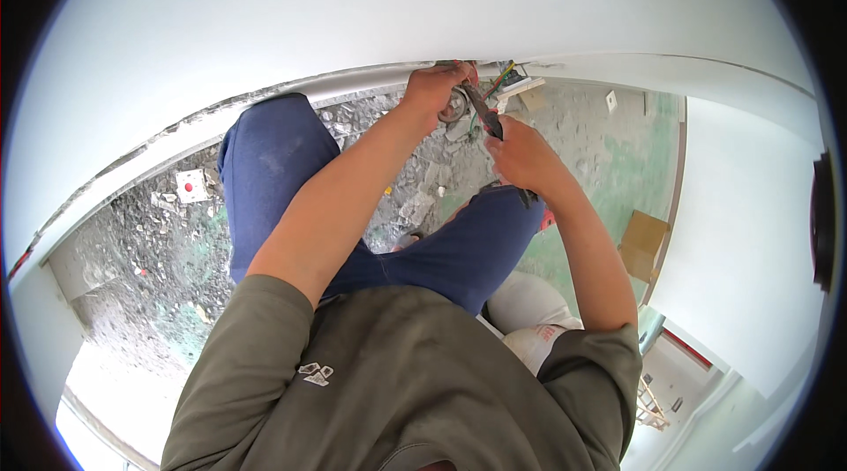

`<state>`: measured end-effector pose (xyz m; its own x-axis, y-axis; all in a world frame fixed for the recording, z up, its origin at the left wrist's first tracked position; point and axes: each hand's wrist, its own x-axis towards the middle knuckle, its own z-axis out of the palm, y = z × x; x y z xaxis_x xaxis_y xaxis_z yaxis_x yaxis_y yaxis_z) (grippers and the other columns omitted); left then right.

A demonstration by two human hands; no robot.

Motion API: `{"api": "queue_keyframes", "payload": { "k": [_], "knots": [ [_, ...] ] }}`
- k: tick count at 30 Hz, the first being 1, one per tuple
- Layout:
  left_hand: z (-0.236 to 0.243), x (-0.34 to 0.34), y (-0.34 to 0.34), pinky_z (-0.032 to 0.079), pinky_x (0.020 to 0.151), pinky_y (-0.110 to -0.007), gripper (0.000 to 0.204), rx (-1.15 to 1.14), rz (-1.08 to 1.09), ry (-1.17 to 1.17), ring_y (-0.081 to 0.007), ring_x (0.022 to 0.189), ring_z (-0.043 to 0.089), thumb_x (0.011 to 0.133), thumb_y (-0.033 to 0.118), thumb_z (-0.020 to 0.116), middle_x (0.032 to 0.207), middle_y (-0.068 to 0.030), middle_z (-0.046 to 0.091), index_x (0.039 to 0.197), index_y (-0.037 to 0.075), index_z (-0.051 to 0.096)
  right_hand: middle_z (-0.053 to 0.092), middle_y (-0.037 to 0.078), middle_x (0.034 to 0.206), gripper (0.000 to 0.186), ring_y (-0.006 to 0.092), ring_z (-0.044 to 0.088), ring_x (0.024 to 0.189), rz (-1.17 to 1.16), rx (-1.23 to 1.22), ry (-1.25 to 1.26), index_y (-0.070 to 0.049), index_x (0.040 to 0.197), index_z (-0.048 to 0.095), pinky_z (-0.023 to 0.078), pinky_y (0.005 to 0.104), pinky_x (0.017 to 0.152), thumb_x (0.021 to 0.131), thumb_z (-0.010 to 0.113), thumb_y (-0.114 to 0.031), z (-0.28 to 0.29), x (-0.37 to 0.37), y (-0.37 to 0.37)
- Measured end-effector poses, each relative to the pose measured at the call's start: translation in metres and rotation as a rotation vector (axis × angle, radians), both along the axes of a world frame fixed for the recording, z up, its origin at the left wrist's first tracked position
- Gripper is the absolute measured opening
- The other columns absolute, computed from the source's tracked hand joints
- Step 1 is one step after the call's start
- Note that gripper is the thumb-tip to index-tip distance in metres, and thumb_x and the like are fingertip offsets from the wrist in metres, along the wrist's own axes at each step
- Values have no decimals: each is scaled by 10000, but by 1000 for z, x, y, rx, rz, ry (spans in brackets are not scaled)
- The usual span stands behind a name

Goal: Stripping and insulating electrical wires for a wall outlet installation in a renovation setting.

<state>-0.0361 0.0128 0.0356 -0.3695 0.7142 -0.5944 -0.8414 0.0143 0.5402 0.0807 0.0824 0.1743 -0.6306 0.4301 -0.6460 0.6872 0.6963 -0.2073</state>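
My right hand (522, 153) is closed around dark pliers (483, 108), their long head reaching up to my left hand and the handle ends showing below my palm. My left hand (434, 87) is up at the foot of the white wall, its fingers pinched together beside the head of the pliers. What they pinch is too small to make out; something red shows at the fingertips. A grey ring-shaped thing (454, 107), perhaps a roll of tape, is just under my left hand. Coloured wires (501, 78) come out at the wall near a white plate (522, 87).
Broken rubble (415, 206) covers the floor between and beside my knees. A white square plate with a red centre (191, 187) lies at the left. To the right is a cardboard box (644, 237). A pale sack (534, 303) stands beside my right thigh.
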Motion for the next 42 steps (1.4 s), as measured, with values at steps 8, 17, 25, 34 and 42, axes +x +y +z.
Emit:
{"api": "queue_keyframes", "payload": {
  "k": [8,17,25,34,42],
  "knots": [
    [10,1,-3,243,429,-225,192,48,-2,-53,-57,488,295,898,300,643,821,37,625,871,114,681,531,53,726,106,118,503,525,-809,-713,147,-18,938,506,410,274,423,877,528,-102,6,2,-1],
    [4,0,-3,252,424,-200,172,18,53,-131,-49,470,315,902,294,642,902,21,662,943,129,662,547,91,766,107,166,519,588,-943,-1029,185,-23,969,518,412,279,458,885,519,-89,13,-1,6],
    [-3,3,-1,303,414,-227,199,55,132,-124,-77,479,365,899,290,650,831,-16,638,940,95,655,485,112,940,424,166,468,739,-1377,-2147,347,104,1296,358,439,265,567,927,450,-83,-18,22,23],
    [-4,4,-3,321,454,-230,243,31,79,-14,-78,510,392,888,315,666,886,-34,662,945,80,658,470,127,1035,500,178,469,804,-1365,-2497,490,88,1389,246,457,285,620,966,409,-123,-44,38,15],
    [-1,5,-2,380,534,-255,283,-13,58,61,-84,637,479,884,356,664,885,-21,684,955,82,664,604,221,1109,566,249,637,816,-1043,-1371,588,50,1397,305,517,336,649,927,508,-192,-22,65,-11]
  ]
}}
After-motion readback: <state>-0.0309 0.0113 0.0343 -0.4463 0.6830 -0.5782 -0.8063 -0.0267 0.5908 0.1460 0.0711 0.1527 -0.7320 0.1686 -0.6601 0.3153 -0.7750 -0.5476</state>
